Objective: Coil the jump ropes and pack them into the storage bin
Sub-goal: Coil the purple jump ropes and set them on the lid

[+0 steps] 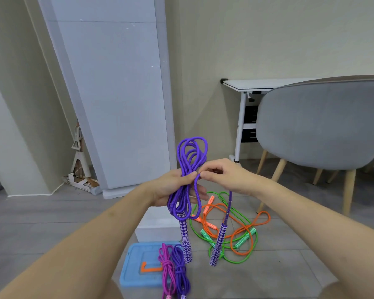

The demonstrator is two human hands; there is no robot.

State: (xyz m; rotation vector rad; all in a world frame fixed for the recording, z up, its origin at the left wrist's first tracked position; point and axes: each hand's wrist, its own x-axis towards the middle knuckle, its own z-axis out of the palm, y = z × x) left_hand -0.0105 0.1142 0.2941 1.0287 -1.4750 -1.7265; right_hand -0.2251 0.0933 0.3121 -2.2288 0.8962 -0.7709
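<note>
Left hand (pixel 177 186): closed around the purple rope (pixel 191 160) bundle, loops running upright.
Right hand (pixel 222 175): pinching the rope's free strand, just right of the bundle; nearer for wrapping.

Both forearms bare from the lower frame edge to the wrists; no sleeves, cuffs or gloves visible. Left hand (pixel 175 186): bare; no ring, watch or band seen; fingers (pixel 187 178) unadorned. Right hand (pixel 222 174), just beside the left hand: bare; wrist without strap or bracelet; fingers (pixel 207 174) show no rings; nails too small to judge. Upper arms and clothing fall outside the frame; cannot tell what is worn there.
</note>
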